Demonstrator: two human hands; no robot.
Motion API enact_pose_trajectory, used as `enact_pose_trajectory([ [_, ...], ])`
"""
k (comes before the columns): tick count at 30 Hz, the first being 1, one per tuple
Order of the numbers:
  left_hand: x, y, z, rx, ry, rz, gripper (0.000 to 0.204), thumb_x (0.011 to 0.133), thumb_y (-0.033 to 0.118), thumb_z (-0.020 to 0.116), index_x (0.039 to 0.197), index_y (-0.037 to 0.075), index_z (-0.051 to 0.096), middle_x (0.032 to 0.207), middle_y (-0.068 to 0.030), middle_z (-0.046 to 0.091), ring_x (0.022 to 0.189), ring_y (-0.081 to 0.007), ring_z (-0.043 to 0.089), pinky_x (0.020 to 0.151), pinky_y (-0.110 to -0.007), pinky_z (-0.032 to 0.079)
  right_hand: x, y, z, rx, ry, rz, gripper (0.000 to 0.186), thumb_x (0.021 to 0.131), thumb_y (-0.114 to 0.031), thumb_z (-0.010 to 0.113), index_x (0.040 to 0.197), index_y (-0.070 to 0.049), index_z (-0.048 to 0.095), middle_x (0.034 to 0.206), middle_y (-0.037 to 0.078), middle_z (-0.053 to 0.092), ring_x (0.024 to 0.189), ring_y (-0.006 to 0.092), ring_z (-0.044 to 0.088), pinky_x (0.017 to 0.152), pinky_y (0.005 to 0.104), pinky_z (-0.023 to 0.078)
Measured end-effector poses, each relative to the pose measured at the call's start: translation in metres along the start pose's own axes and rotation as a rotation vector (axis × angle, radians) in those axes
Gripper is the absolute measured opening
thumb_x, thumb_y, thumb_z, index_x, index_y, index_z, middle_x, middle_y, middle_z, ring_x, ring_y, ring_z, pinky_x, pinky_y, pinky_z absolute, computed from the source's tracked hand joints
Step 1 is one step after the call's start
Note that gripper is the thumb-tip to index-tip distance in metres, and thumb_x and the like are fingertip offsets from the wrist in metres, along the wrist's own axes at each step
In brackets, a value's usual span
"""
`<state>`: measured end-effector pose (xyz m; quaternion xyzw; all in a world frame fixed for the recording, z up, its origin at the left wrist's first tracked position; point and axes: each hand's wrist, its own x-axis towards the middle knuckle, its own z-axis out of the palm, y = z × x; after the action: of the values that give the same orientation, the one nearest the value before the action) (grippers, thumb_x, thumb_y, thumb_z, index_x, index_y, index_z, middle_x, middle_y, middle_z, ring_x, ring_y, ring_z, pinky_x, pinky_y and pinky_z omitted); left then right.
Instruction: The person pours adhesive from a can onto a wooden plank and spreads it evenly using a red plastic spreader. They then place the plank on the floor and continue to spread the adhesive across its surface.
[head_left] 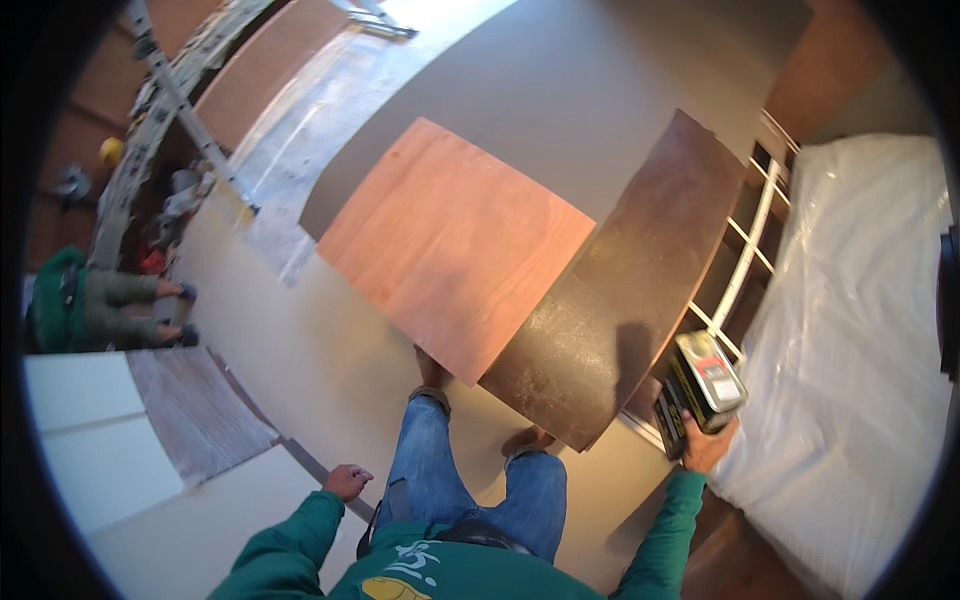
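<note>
My right hand [708,446] grips the near end of a black box [690,385] with yellow markings, at the right edge of a dark brown board. On top of that box lies a flat pack [714,372] with a pale rim and a red label. A second dark box [670,420] stands against its left side, near my fingers. Away from any object, my left hand [347,482] hangs with curled fingers beside my thigh, and nothing shows in it. In front of my feet lies a reddish plywood panel [455,240], partly over the dark brown board [630,270].
A plastic-wrapped white stack [840,300] fills the right side, beside a white-edged slatted frame [745,255]. White panels [95,430] and a greyish board [195,410] lie at left. Another person in green [100,300] is beyond them, near a metal ladder [190,115].
</note>
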<state>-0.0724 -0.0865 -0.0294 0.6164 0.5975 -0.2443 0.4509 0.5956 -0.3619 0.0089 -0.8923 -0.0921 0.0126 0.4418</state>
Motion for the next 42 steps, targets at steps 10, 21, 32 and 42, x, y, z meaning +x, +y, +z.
enact_pose_trajectory([
  [10, 0.069, -0.048, -0.102, -0.341, -0.059, -0.142, 0.023, 0.096, 0.019, 0.063, 0.106, 0.004, 0.077, 0.077, -0.0034, 0.064, 0.065, -0.0132, 0.060, 0.053, -0.030, 0.049, -0.058, -0.235, 0.191, 0.041, -0.194, 0.025, 0.092, 0.062, -0.030, 0.097, 0.133, 0.004, 0.050, 0.119, 0.017, 0.065, 0.110, 0.0272, 0.064, 0.097, 0.0398, 0.051],
  [21, 0.118, -0.137, -0.172, -0.569, 0.181, -0.163, 0.020, 0.090, 0.014, 0.070, 0.104, 0.001, 0.077, 0.083, -0.0047, 0.070, 0.077, -0.0137, 0.063, 0.074, -0.032, 0.052, -0.073, -0.375, 0.406, 0.070, -0.432, -0.312, 0.076, 0.068, -0.016, 0.089, 0.132, 0.001, 0.052, 0.118, 0.012, 0.064, 0.107, 0.0227, 0.064, 0.096, 0.0363, 0.051],
  [32, 0.061, -0.089, -0.128, -0.785, -0.179, -0.503, 0.017, 0.093, 0.012, 0.069, 0.105, 0.002, 0.075, 0.081, -0.0057, 0.070, 0.075, -0.0178, 0.066, 0.076, -0.034, 0.056, 0.004, -0.411, 0.476, -0.168, -0.511, -0.631, 0.075, 0.065, -0.024, 0.087, 0.129, 0.001, 0.055, 0.113, 0.019, 0.064, 0.105, 0.0382, 0.063, 0.094, 0.0461, 0.051],
  [42, 0.067, -0.118, -0.143, -0.632, 0.083, -0.302, 0.013, 0.093, 0.008, 0.065, 0.101, 0.001, 0.071, 0.083, -0.0091, 0.070, 0.074, -0.0180, 0.065, 0.071, -0.032, 0.055, 0.028, -0.463, 0.534, -0.221, -0.567, -0.705, 0.074, 0.067, -0.023, 0.086, 0.129, 0.000, 0.054, 0.119, 0.019, 0.062, 0.110, 0.0389, 0.061, 0.097, 0.0458, 0.050],
])
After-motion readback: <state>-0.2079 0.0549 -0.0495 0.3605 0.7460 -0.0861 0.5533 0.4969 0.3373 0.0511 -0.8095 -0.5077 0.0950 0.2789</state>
